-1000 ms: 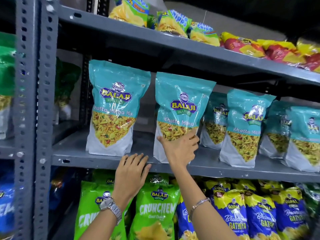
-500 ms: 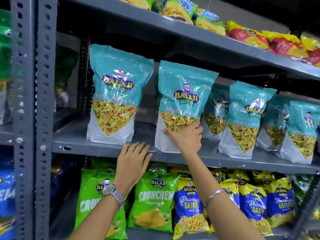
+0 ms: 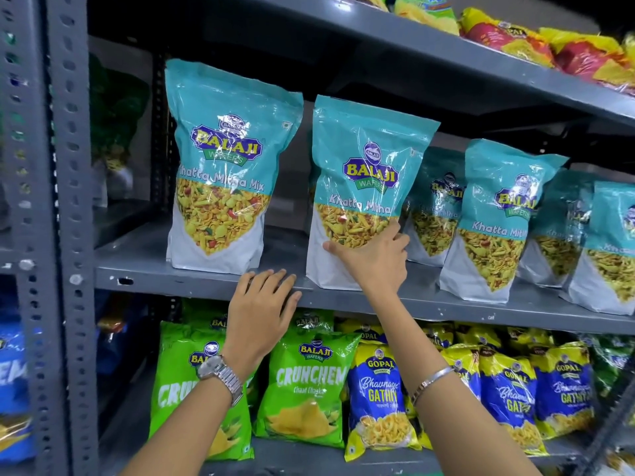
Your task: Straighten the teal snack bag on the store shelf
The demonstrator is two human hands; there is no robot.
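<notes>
Teal snack bag [image 3: 364, 173]: upright pouch, white base, "BALAJI WAFERS Khatta Mitha"; right hand [image 3: 372, 259] fingers gripping its lower front; left hand [image 3: 263, 304] fingers spread on shelf [image 3: 154, 269] edge.

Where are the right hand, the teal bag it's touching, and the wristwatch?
right hand [image 3: 372, 259], head view, back of hand.
teal snack bag [image 3: 364, 149], head view, upper teal panel.
wristwatch [image 3: 211, 367], head view, dial on left wrist.

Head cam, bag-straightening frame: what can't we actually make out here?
- Held teal bag: lower right front and end of its name, covered by the right hand.
- Right hand's fingers: wrapped behind the bag's edge, grip unseen.
- Left hand: palm side hidden; contact with the shelf edge unclear.
- Rear teal bags: blocked by front ones.
- Top shelf packs: cut by the frame's upper edge.
</notes>
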